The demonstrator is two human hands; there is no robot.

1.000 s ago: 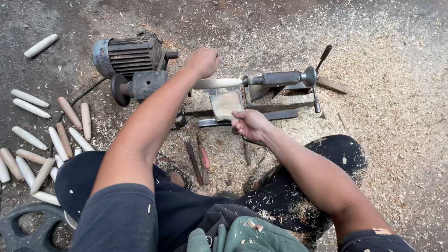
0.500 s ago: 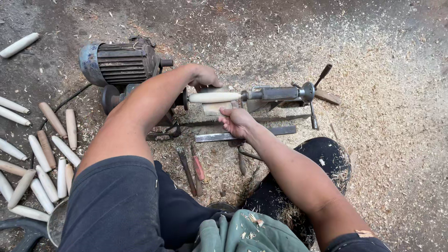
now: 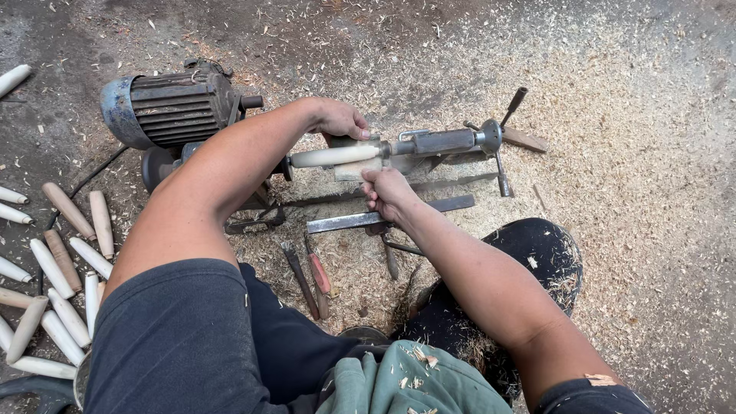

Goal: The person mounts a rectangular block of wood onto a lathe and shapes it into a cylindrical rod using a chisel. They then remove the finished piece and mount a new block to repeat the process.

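A small floor lathe sits in front of me, with a pale turned wooden piece (image 3: pixel 333 156) mounted between the drive end and the grey metal tailstock (image 3: pixel 443 141). My left hand (image 3: pixel 341 120) reaches over the wood and rests on its far side near the tailstock end. My right hand (image 3: pixel 387 192) is closed just below the wood, pressing a pale scrap of paper-like material (image 3: pixel 357 169) against it. A blue-grey electric motor (image 3: pixel 165 107) stands at the left of the lathe.
Several turned wooden handles (image 3: pixel 69 253) lie on the floor at left. Chisels with wooden handles (image 3: pixel 310 276) lie beside a flat steel bar (image 3: pixel 391 216). Sawdust and shavings (image 3: pixel 613 192) cover the ground. A crank handle (image 3: pixel 512 103) sticks up at the tailstock.
The view has shifted and closed in slightly. My left hand stays over the wood; my right hand has moved up from the steel bar to just beneath the workpiece.
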